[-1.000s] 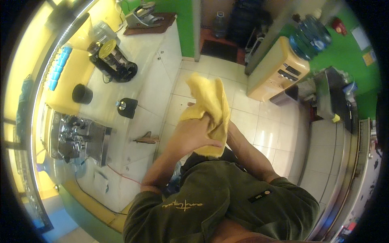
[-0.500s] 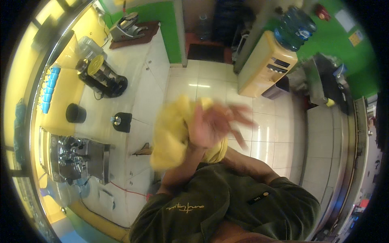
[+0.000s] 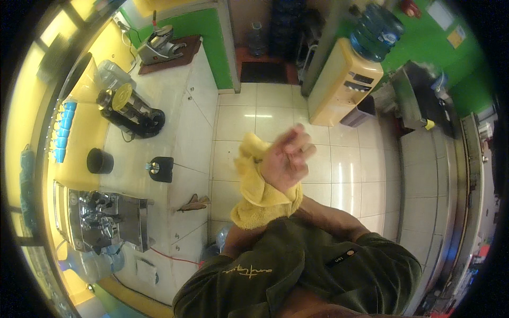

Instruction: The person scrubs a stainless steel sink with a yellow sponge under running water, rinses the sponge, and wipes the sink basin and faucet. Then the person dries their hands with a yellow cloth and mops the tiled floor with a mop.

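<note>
My left hand (image 3: 289, 161) is raised in front of my chest, palm partly turned up. Its fingers are loosely bent, somewhat apart and slightly blurred, with nothing held in them. A yellow terry cloth (image 3: 265, 197) wraps around the left wrist and forearm, one bunched corner sticking up beside the hand. From the right, my right forearm (image 3: 331, 217) runs in behind that cloth. The cloth covers my right hand, which appears to grip it against the left forearm; its fingers are hidden.
On the left counter (image 3: 180, 122) are a coffee grinder (image 3: 130, 108), a black cup (image 3: 99, 161), a steel espresso machine (image 3: 106, 217) and a juice press (image 3: 161, 45). A brown cloth (image 3: 194, 203) hangs at its edge. A water dispenser (image 3: 339, 87) stands ahead right.
The yellow cloth has shifted right and now wraps the left wrist and forearm more closely. My left hand's spread fingers have curled in. The view has shifted slightly.
</note>
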A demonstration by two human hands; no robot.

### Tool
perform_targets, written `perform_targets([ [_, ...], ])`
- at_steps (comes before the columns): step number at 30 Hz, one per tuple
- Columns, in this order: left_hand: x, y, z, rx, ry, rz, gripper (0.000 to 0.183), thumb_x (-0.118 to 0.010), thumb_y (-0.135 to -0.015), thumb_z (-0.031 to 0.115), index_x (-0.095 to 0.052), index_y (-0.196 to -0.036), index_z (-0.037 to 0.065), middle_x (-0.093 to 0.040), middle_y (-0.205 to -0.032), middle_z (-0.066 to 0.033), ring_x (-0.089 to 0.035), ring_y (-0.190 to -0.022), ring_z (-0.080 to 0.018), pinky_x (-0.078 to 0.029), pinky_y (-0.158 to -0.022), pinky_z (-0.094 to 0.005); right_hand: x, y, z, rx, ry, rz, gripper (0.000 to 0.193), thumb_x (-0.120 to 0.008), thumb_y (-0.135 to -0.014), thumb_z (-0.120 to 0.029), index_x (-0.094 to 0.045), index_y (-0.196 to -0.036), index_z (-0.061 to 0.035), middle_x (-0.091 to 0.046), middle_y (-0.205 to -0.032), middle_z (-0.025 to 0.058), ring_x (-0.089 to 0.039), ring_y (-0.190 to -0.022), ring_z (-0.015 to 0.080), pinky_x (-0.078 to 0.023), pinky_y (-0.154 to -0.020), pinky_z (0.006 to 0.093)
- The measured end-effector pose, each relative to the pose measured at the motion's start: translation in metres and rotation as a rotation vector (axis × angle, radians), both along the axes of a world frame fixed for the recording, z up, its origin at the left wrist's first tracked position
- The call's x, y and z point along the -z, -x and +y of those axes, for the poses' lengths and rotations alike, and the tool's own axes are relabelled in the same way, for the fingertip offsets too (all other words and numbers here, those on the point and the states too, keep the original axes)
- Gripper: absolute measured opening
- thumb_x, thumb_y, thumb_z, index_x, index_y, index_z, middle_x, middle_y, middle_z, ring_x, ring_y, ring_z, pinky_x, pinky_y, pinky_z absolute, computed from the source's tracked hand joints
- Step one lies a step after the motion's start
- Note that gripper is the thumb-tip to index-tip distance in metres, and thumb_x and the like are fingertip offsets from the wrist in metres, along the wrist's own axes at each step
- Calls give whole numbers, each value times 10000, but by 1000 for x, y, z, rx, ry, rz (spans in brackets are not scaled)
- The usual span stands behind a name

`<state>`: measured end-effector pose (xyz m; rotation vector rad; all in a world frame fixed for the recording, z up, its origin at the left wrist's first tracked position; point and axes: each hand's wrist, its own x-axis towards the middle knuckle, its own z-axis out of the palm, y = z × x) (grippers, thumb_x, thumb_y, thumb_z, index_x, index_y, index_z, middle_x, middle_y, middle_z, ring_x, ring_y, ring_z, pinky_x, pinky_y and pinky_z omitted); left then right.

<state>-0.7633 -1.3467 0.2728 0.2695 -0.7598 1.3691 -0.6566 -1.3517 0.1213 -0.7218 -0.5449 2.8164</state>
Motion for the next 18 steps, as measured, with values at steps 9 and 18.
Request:
perform_targets([
  [9, 138, 16, -77, -743, 1143, 369, 604, -448, -1074, 377, -293, -1575, 77, -329, -1614, -199, -296, -1508, -341, -270, -1243, -482, -78, 7, 88, -138, -721, -78, 737, -487, -1028, -461, -287, -1556, 11, -318, -1596, 230, -253, -1494, 350, -226, -1227, 414],
  [18, 212, -7, -102, -1001, 862, 366, 593, -501, -1047, 418, -384, -1494, 47, -460, -1490, -152, -378, -1434, -282, -261, -1233, -451, -83, 54, 18, -376, -1566, 31, 769, -444, -1042, -504, -246, -1583, 4, -234, -1655, 229, -201, -1554, 325, -162, -1274, 392],
])
